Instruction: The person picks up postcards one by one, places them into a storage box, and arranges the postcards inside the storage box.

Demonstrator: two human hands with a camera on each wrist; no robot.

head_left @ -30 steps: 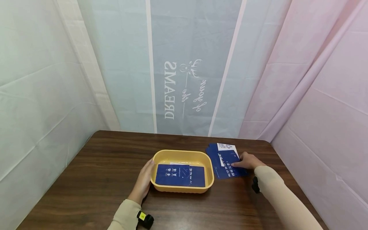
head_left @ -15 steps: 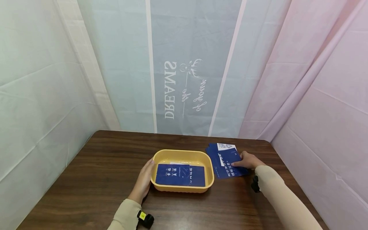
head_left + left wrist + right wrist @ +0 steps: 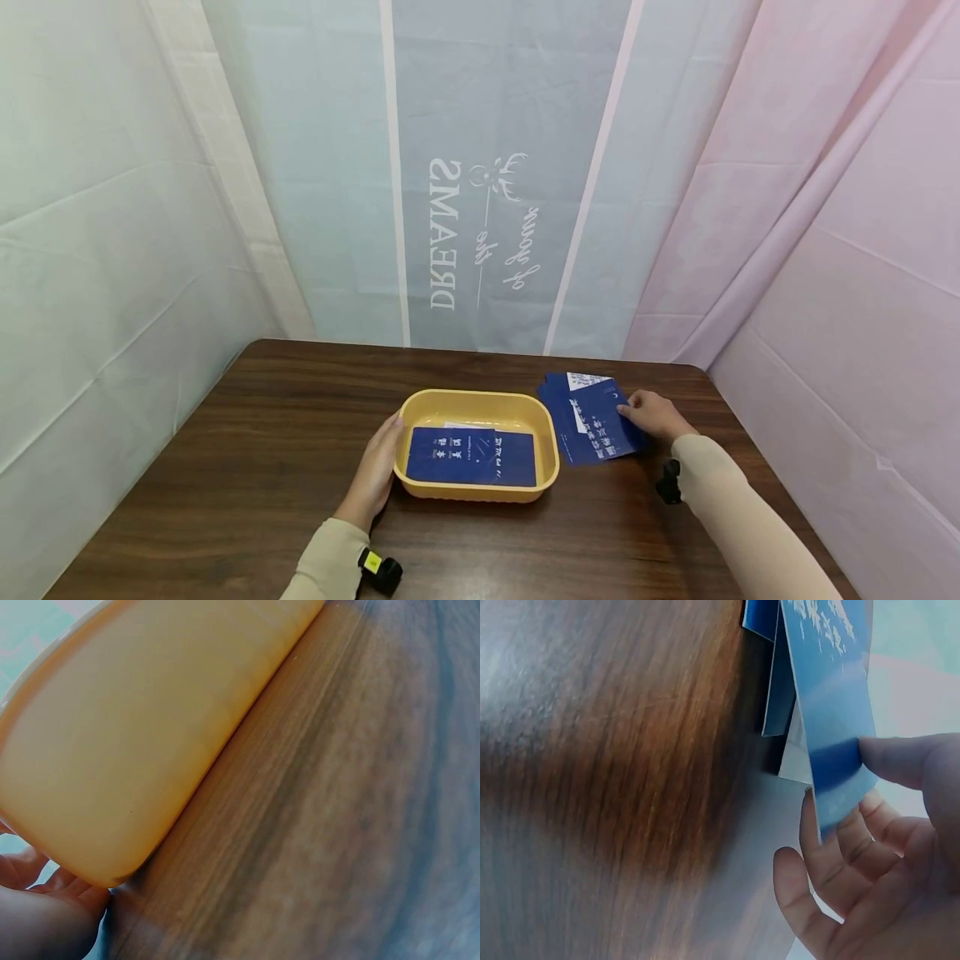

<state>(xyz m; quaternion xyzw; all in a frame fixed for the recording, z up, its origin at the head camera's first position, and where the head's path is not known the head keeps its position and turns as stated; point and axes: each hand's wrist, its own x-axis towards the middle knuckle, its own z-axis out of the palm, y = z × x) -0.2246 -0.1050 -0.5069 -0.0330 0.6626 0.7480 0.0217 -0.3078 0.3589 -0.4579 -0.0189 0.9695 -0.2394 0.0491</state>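
Note:
In the head view a yellow basin (image 3: 480, 493) stands at the middle of the table, with blue printed cards (image 3: 471, 457) lying flat inside. My left hand (image 3: 375, 468) rests along the basin's left wall, fingers reaching toward the rim. The left wrist view shows its fingers (image 3: 64, 889) against the basin's corner, partly hidden. On the right, my right hand (image 3: 654, 415) pinches the edge of a blue card (image 3: 609, 417) with white lettering. In the right wrist view the thumb lies on the card's face (image 3: 836, 712), fingertips behind it. This card is tilted up.
Beneath the held card a loose stack of blue cards (image 3: 557, 408) is spread on the table, a white printed one (image 3: 585, 381) among them. The brown wooden table (image 3: 247, 467) meets hanging cloth (image 3: 480, 100) at the back and both sides.
My right hand has shifted slightly right and back, and the card it pinches has turned a little and covers more of the white one. The left hand and basin have stayed put.

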